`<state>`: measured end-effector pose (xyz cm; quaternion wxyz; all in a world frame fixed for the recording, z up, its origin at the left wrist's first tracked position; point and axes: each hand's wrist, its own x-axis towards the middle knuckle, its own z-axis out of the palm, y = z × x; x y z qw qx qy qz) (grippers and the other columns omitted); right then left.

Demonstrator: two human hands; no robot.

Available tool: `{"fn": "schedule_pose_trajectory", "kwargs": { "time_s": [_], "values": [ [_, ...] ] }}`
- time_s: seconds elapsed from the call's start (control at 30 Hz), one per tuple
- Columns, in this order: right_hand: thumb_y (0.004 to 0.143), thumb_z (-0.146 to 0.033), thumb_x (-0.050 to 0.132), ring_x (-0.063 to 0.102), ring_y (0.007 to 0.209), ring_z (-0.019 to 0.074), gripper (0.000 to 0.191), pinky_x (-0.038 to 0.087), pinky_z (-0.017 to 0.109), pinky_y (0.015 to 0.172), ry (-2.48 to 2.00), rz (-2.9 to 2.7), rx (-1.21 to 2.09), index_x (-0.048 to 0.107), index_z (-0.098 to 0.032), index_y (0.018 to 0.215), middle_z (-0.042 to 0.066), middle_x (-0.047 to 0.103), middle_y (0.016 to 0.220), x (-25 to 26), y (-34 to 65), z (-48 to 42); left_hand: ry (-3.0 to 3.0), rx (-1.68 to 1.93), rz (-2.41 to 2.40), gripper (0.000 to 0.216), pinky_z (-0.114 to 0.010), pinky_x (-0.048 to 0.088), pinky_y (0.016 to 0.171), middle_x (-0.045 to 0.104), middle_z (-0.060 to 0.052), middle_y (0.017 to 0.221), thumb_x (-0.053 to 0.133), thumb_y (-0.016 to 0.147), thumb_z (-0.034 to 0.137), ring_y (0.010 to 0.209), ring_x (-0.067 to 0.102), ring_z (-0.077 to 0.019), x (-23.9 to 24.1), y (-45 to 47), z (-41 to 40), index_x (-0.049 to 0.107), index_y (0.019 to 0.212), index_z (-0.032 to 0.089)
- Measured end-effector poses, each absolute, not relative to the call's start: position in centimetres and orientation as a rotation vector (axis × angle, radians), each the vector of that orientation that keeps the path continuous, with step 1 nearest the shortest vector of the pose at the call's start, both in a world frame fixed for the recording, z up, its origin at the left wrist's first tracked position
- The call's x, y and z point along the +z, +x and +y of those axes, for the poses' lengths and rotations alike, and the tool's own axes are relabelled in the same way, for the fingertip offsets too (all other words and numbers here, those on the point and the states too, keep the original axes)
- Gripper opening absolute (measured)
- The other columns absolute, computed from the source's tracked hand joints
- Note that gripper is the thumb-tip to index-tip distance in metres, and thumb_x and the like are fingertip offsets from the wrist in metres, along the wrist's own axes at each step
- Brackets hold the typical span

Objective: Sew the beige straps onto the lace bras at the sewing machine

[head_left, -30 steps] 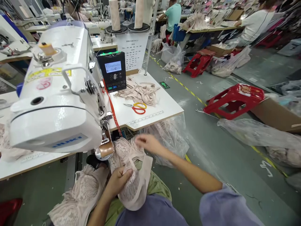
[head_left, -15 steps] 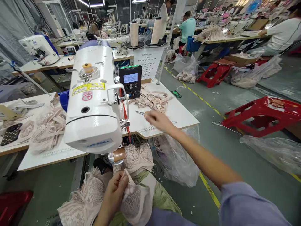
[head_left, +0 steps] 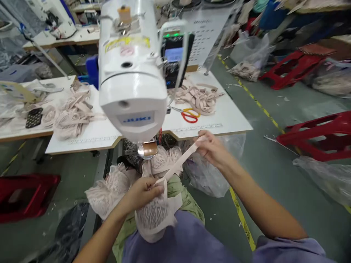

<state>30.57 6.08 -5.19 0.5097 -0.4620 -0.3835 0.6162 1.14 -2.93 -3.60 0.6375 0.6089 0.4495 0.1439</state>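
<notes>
Overhead, sewing machine [head_left: 133, 73] above strap [head_left: 178, 164]

Readable only "JUKI" in blue on the front face of the white sewing machine [head_left: 133, 119] at twelve o'clock; yellow label on top and sheet behind too blurred.
</notes>
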Motion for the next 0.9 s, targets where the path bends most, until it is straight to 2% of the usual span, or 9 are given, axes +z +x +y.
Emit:
{"fn": "schedule_pose_trajectory", "kwargs": {
  "time_s": [0.13,0.2,0.27,0.37,0.53,0.63,0.77,0.83,0.9],
  "values": [
    [0.068,-0.037,0.083,0.051,0.055,0.009,0.03,0.044,0.019,0.047,-0.913,-0.42,1.604,0.058,-0.023,0.078,-0.004,0.061,0.071,-9.0,29.1,5.7,1.377,0.349,1.142,0.043,-0.024,0.023,0.052,0.038,0.004,0.06,0.052,0.093,0.05,0.055,0.033,-0.0095,-3.5,0.3,-2.9,0.056,0.068,0.016],
    [0.074,-0.065,0.072,0.058,0.064,0.014,0.045,0.049,0.024,0.052,-0.859,-0.414,1.909,0.062,-0.022,0.08,0.002,0.066,0.077,-10.3,26.0,3.0,1.369,0.397,1.196,0.041,-0.024,0.024,0.052,0.039,0.004,0.06,0.052,0.092,0.049,0.055,0.034,-0.0099,-3.7,0.8,-3.1,0.054,0.068,0.016],
    [0.075,-0.076,0.062,0.064,0.075,0.0197,0.057,0.051,0.03,0.059,-0.859,-0.557,2.276,0.066,-0.02,0.087,0.007,0.069,0.083,-11.0,22.7,-0.2,1.378,0.456,1.236,0.039,-0.024,0.025,0.053,0.039,0.004,0.06,0.052,0.092,0.047,0.057,0.035,-0.0103,-4.0,1.4,-3.4,0.051,0.067,0.017],
    [0.08,-0.067,0.064,0.064,0.075,0.0186,0.049,0.05,0.029,0.064,-0.975,-0.675,2.263,0.068,-0.022,0.097,0.005,0.069,0.085,-10.8,19.2,-2.9,1.433,0.514,1.29,0.037,-0.024,0.025,0.054,0.038,0.005,0.059,0.052,0.092,0.042,0.058,0.035,-0.0106,-4.5,2.2,-3.9,0.048,0.064,0.018],
    [0.078,-0.055,0.073,0.046,0.054,0.0098,0.036,0.039,0.021,0.051,-1.142,-0.719,1.731,0.07,-0.019,0.084,-0.003,0.054,0.06,-9.9,20.3,-0.6,1.401,0.507,1.334,0.038,-0.024,0.029,0.055,0.049,0.003,0.062,0.051,0.094,0.045,0.059,0.042,-0.012,-4.8,1.9,-4.4,0.054,0.068,0.018],
    [0.073,-0.051,0.078,0.039,0.049,0.0074,0.032,0.037,0.02,0.047,-1.083,-0.553,1.698,0.069,-0.021,0.078,-0.005,0.051,0.059,-9.2,22.7,1.1,1.387,0.557,1.385,0.038,-0.025,0.031,0.056,0.052,0.002,0.062,0.05,0.094,0.046,0.06,0.046,-0.0131,-4.8,1.4,-4.5,0.057,0.07,0.018],
    [0.076,-0.049,0.076,0.058,0.072,0.0139,0.032,0.052,0.027,0.067,-0.949,-0.933,2.104,0.071,-0.019,0.068,0.005,0.066,0.091,-6.9,23.7,0.5,1.518,0.623,1.466,0.037,-0.026,0.032,0.057,0.053,0.001,0.063,0.049,0.096,0.043,0.061,0.049,-0.0137,-4.9,1.4,-4.5,0.058,0.07,0.018],
    [0.085,-0.049,0.069,0.062,0.095,0.0201,0.031,0.054,0.032,0.084,-0.925,-1.226,2.096,0.075,-0.019,0.077,0.009,0.064,0.117,-5.7,23.0,-0.4,1.573,0.629,1.464,0.036,-0.026,0.032,0.057,0.055,0.001,0.064,0.049,0.097,0.041,0.061,0.05,-0.0134,-5.0,1.7,-4.6,0.058,0.071,0.018],
    [0.091,-0.048,0.061,0.062,0.105,0.0228,0.03,0.052,0.036,0.092,-0.95,-1.448,1.933,0.078,-0.023,0.091,0.009,0.063,0.123,-4.8,21.9,-0.9,1.614,0.636,1.458,0.035,-0.026,0.031,0.056,0.053,0.001,0.061,0.049,0.097,0.039,0.058,0.048,-0.0125,-5.0,2.0,-4.7,0.056,0.069,0.019]
  ]
}}
